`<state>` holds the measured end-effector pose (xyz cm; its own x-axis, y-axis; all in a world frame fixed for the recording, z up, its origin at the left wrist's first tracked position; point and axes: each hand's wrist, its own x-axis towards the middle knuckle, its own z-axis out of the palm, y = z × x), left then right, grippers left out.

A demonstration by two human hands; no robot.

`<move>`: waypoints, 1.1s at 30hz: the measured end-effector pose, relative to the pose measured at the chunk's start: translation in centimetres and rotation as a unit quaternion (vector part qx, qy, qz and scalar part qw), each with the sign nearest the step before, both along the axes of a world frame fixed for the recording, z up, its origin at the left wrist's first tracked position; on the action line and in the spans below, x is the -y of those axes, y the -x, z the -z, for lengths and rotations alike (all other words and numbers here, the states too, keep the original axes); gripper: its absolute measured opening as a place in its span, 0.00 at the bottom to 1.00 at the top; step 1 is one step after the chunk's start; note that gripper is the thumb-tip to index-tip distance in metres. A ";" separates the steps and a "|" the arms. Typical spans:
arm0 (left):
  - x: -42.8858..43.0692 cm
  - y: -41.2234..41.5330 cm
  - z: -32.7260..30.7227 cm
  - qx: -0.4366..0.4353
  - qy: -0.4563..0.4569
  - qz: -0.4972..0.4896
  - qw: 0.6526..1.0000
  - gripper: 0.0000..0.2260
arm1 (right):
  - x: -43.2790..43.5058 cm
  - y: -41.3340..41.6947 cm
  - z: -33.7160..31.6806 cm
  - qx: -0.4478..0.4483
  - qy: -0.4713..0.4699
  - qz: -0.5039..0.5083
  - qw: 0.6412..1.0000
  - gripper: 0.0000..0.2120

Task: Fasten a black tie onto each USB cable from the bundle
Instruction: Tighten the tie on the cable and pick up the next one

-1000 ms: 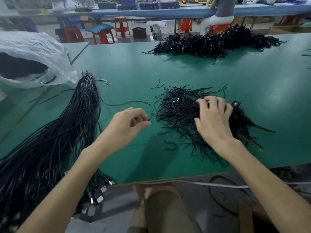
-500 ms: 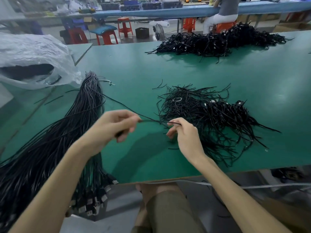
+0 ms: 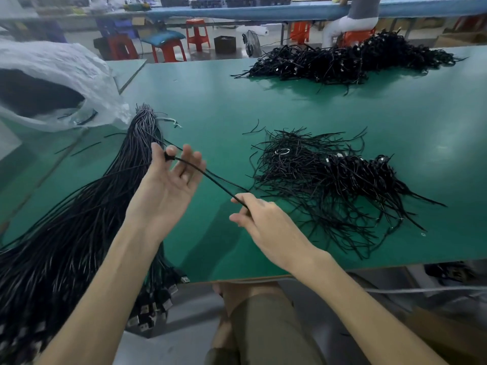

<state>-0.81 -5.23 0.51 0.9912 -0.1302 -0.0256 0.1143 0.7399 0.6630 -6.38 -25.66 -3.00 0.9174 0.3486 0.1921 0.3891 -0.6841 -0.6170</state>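
Note:
A thick bundle of black USB cables (image 3: 79, 219) lies along the left of the green table (image 3: 395, 114), its plugs hanging over the near edge. One cable (image 3: 208, 173) from it stretches taut between my hands. My left hand (image 3: 168, 180) is raised palm up with fingers spread, and the thumb and forefinger pinch the cable's end. My right hand (image 3: 261, 217) pinches the same cable lower down, near the table. Beside my right hand spreads a loose heap of black ties (image 3: 324, 185) mixed with tied cables.
A white plastic bag (image 3: 60, 83) lies at the far left. A second pile of black cables (image 3: 350, 61) sits at the table's far edge. Beyond it are red stools and a seated person (image 3: 361, 14) at a blue bench.
My right hand left the tie heap and took hold of a cable with my left. My left hand has since risen and opened its fingers, stretching the cable out between both hands.

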 end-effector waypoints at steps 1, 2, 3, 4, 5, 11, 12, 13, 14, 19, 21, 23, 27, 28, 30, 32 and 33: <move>0.2 0.2 -0.2 -0.001 0.057 0.007 0.998 0.18 | -0.4 0.3 -0.1 -0.012 -0.032 -0.009 0.999 0.13; 0.4 0.4 -0.3 -0.004 0.118 0.026 0.993 0.18 | -0.8 0.6 0.0 -0.027 -0.068 -0.016 0.997 0.13; 0.6 0.7 -0.5 -0.010 0.179 0.061 0.982 0.18 | -1.2 0.8 0.1 -0.036 -0.095 -0.022 0.995 0.14; 0.7 0.8 -0.7 -0.015 0.226 0.104 0.968 0.19 | -1.5 0.9 0.3 -0.035 -0.113 -0.025 0.993 0.14; 0.7 1.0 -0.8 -0.017 0.249 0.139 0.958 0.20 | -1.7 0.9 0.6 -0.035 -0.124 -0.023 0.991 0.15; 0.8 1.3 -1.4 0.006 0.086 0.112 0.990 0.25 | -1.5 0.7 2.0 -0.118 -0.155 -0.017 0.981 0.18; 0.3 1.6 -1.3 0.021 0.044 0.116 0.992 0.26 | -1.3 0.7 1.9 -0.114 -0.150 -0.025 0.982 0.19; -0.4 1.8 -1.3 0.049 -0.003 0.134 0.990 0.25 | -1.0 0.5 1.7 -0.102 -0.139 -0.032 0.984 0.21; -1.2 2.1 -1.4 0.088 -0.059 0.168 0.980 0.24 | -0.6 0.3 1.5 -0.089 -0.130 -0.036 0.987 0.24; -2.6 3.8 -1.6 0.225 -0.500 0.386 0.742 0.21 | 0.5 -1.5 -0.4 -0.064 -0.151 0.006 0.986 0.32; -1.2 3.8 -0.4 0.202 -0.587 0.380 0.685 0.18 | -0.2 -2.1 -1.2 -0.073 -0.185 0.026 0.980 0.32; 0.4 3.6 1.3 0.194 -0.642 0.272 0.690 0.15 | -1.3 -2.3 -1.7 -0.080 -0.239 0.033 0.967 0.33; 2.4 4.0 3.6 0.189 -0.507 0.073 0.838 0.13 | -3.4 -2.2 -1.9 -0.098 -0.374 0.062 0.920 0.33; 2.7 4.2 3.9 0.191 -0.483 0.052 0.853 0.13 | -3.7 -2.1 -1.8 -0.097 -0.397 0.073 0.910 0.33; 3.1 4.6 4.3 0.215 -0.478 0.025 0.851 0.13 | -3.9 -2.0 -1.7 -0.091 -0.428 0.092 0.894 0.32; 2.9 4.6 4.2 0.237 -0.503 0.023 0.831 0.11 | -3.9 -1.9 -1.8 -0.089 -0.444 0.100 0.886 0.33; 2.5 4.6 4.0 0.242 -0.519 0.038 0.819 0.11 | -3.9 -1.8 -1.9 -0.092 -0.449 0.102 0.883 0.33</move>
